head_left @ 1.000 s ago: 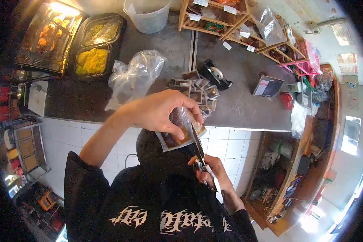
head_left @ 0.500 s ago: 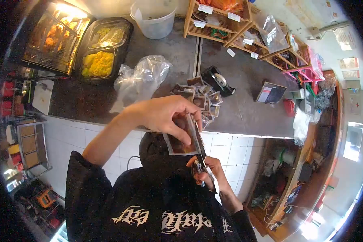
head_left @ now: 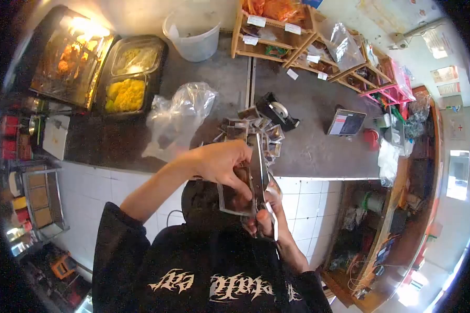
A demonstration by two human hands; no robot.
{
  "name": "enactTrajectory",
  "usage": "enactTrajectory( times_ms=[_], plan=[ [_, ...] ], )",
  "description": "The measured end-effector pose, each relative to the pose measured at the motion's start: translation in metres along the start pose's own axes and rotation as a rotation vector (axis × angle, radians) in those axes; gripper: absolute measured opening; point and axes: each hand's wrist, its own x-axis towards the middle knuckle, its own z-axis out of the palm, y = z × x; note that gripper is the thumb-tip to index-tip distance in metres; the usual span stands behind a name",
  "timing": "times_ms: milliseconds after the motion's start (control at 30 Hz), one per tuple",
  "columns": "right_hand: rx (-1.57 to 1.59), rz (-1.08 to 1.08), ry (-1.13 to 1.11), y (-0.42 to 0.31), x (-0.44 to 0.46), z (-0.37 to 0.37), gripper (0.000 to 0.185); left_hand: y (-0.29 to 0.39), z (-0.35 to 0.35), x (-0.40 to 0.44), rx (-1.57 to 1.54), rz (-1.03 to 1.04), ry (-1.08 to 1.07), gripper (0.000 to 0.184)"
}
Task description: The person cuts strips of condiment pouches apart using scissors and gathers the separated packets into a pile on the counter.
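Observation:
My left hand [head_left: 222, 164] is closed on a clear plastic sachet [head_left: 236, 204] with dark brown contents, pinching its upper part. In my right hand [head_left: 271, 214] are scissors [head_left: 260, 164], blades pointing up and away from me, along the sachet's right edge. Whether the blades touch the plastic, I cannot tell. Both hands are in front of my chest, near the counter's front edge. Just beyond them is a pile of similar sachets [head_left: 273, 134] on the dark counter [head_left: 313, 151]. A black tape dispenser [head_left: 278, 111] stands behind the pile.
A crumpled clear plastic bag [head_left: 180, 115] lies left of the pile. Further back are a two-part food tray [head_left: 124, 95], a lit food display case [head_left: 70, 57] and a white bucket [head_left: 196, 44]. On the right stand a tablet [head_left: 346, 122] and wooden racks [head_left: 277, 39].
The scissors have swung from mostly below the sachet's edge to pointing upward beside it, and my right hand has risen slightly. My left hand still holds the sachet, now slightly lower.

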Motion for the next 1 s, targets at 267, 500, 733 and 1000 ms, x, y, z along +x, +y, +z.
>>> enactTrajectory(
  times_ms=[267,500,733,1000],
  plan=[
    [0.398,-0.418,0.366,0.012,0.029,-0.016,0.07,0.028,-0.006,-0.006,0.488,0.471,0.224,0.041],
    [0.0,-0.362,0.455,0.001,0.079,-0.016,0.04,-0.049,0.034,-0.047,-0.059,0.296,0.506,0.061],
    [-0.35,-0.308,0.324,-0.007,0.048,0.007,0.051,-0.058,0.065,-0.034,-0.282,0.159,0.922,0.017],
    [-0.236,0.144,-0.159,0.003,-0.024,-0.033,0.102,-0.021,0.018,-0.053,-0.009,0.192,0.837,0.021]
  ],
)
